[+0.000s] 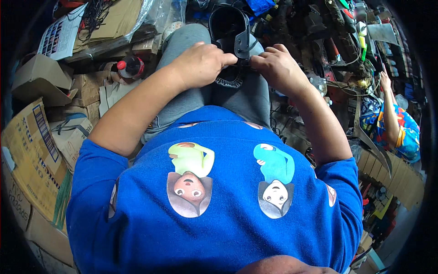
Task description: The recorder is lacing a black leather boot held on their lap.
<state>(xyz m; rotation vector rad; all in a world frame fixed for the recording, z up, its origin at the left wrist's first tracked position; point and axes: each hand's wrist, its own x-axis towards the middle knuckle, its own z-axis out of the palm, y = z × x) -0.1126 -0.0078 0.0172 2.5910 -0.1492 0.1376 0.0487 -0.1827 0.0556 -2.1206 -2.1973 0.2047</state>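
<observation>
On my lap, between my thighs, rests a black strapped item point(243, 43) with a rounded opening like a shoe or sandal and small metal studs on its strap; I cannot tell its exact kind. A frayed or stitched dark edge point(229, 83) shows just below it. My left hand point(204, 64) is closed at its left side, thumb pointing inward over it. At the right side, my right hand point(277, 66) has its fingers curled together close to the strap's lower end. What lies in either hand's fingertips is hidden or too small to make out.
To the left are an open cardboard box point(41, 80), a dark bottle with a red cap point(132, 67) and flattened cardboard point(34, 160). Tools and cables crowd the bench point(337, 50) at the right. Another person's arm point(388, 105) shows at far right, near a curved blade point(378, 153).
</observation>
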